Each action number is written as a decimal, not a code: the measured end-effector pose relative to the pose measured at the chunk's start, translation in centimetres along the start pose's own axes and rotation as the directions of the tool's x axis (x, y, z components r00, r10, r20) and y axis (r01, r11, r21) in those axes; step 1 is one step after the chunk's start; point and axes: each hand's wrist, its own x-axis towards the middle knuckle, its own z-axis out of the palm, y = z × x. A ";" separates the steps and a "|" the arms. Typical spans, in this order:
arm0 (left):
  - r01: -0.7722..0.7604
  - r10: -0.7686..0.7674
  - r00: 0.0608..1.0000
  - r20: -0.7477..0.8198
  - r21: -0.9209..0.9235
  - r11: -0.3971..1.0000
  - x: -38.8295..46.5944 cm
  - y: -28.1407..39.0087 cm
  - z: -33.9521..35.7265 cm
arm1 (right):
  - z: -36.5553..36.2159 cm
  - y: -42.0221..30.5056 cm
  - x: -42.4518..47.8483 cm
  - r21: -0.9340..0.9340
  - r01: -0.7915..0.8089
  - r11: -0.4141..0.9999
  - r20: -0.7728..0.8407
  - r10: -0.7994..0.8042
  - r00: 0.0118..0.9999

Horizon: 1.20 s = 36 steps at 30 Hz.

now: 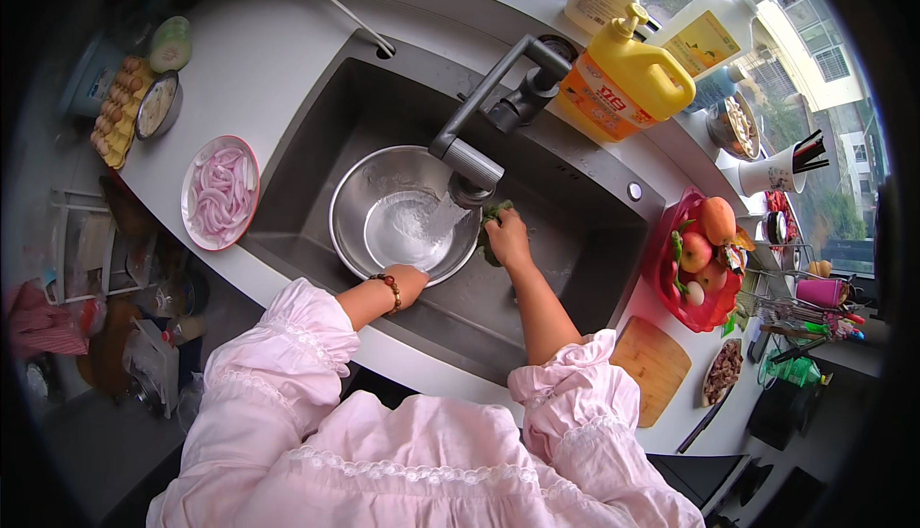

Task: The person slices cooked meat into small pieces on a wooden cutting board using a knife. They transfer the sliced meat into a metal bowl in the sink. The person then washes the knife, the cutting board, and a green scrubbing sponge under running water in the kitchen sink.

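A stainless steel bowl [352,244] rests in the dark grey sink [316,107]. From the pull-out head of the grey faucet [471,161], water runs into the bowl and churns at its bottom. My left hand [404,286], with a beaded bracelet at the wrist, grips the bowl's near rim; its fingertips are hidden. Just right of the bowl, my right hand [509,238] holds a crumpled green cloth [491,250], which is partly covered by the fingers and lies close against the bowl's outer side.
Left of the sink stands a plate of sliced onions [221,194], with a bowl [159,105] and an egg tray [118,107] behind. A yellow detergent jug [618,82] stands behind the faucet. On the right are a red fruit basket [665,280] and a wooden cutting board [650,370].
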 end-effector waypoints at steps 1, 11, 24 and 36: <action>0.035 -0.035 0.999 0.006 0.006 0.999 0.2 -0.4 0.8 | -0.1 -2.2 -1.0 -0.080 0.120 0.990 -0.053 -0.124 0.991; -0.088 -0.108 0.994 -0.003 -0.612 -0.786 1.4 0.8 -4.4 | 1.8 -8.1 -0.6 0.553 0.063 0.831 0.057 -0.113 0.992; -0.358 -0.326 0.934 -0.149 -0.368 -0.858 8.3 0.4 -1.0 | 5.8 -8.0 -0.4 0.149 0.116 0.982 -0.088 -0.104 0.991; -0.334 -0.217 0.857 -0.468 -0.181 -0.925 8.9 -1.6 -2.9 | 5.7 -12.0 -2.7 0.298 0.457 0.838 -0.160 -0.428 0.890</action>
